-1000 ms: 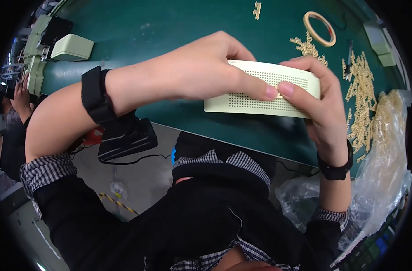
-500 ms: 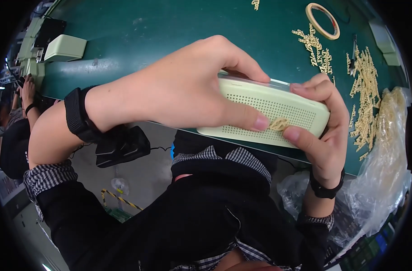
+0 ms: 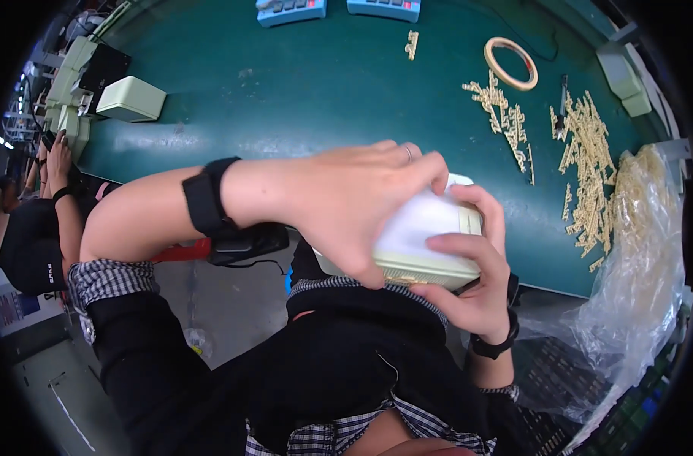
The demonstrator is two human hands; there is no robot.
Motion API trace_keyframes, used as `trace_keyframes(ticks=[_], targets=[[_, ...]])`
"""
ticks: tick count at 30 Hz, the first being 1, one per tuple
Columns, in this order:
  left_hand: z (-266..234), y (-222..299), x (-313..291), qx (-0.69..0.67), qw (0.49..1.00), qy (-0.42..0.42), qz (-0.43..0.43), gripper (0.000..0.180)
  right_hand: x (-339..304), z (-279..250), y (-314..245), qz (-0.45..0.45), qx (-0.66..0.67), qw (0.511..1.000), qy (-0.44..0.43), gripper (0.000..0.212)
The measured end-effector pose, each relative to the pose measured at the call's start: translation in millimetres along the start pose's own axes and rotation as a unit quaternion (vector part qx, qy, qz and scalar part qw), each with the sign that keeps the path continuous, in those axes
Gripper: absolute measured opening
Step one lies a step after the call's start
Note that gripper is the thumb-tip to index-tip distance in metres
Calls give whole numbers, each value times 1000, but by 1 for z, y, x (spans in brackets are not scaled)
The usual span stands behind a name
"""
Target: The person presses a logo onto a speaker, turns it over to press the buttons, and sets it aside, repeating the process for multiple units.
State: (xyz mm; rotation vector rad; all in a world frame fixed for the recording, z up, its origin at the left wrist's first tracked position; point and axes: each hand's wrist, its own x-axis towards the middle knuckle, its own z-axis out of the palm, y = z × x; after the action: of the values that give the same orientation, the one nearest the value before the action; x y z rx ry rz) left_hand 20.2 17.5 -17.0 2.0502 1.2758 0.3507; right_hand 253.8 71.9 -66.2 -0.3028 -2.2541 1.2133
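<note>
Between my hands is a pale green speaker (image 3: 441, 273), a rounded box with a perforated grille. It is tilted so that a smooth whitish face is turned up and the grille faces my body, seen only as a narrow strip. My left hand (image 3: 346, 201) reaches across it from the left, fingers over the top and thumb at the grille edge. At the right end my right hand (image 3: 475, 281) grips it, with fingers on the whitish face and thumb below by the grille. A bit of the gold lettering piece on the grille shows between the thumbs; the rest is hidden.
A pile of gold lettering pieces (image 3: 589, 175) and a smaller group (image 3: 502, 114) lie right, near a tape roll (image 3: 513, 82), a dark pen-like tool (image 3: 564, 99) and a clear plastic bag (image 3: 650, 228). Another pale green housing (image 3: 133, 102) stands left. A co-worker's hand (image 3: 59, 159) is far left.
The speaker has tipped, turning its grille from facing up to facing my body, and moved left and down. Both hands still grip it. Blue devices now show at the far table edge.
</note>
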Motion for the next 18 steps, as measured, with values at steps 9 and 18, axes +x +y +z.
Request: trace_keyframes(ticks=[9,18], targets=[[2,-4,5,0,1000,-3,8,88,3,11,3,56,9,998,34,104],[-2,-18,-5,106,994,34,22,83,6,15,0,97,-96,990,37,108]])
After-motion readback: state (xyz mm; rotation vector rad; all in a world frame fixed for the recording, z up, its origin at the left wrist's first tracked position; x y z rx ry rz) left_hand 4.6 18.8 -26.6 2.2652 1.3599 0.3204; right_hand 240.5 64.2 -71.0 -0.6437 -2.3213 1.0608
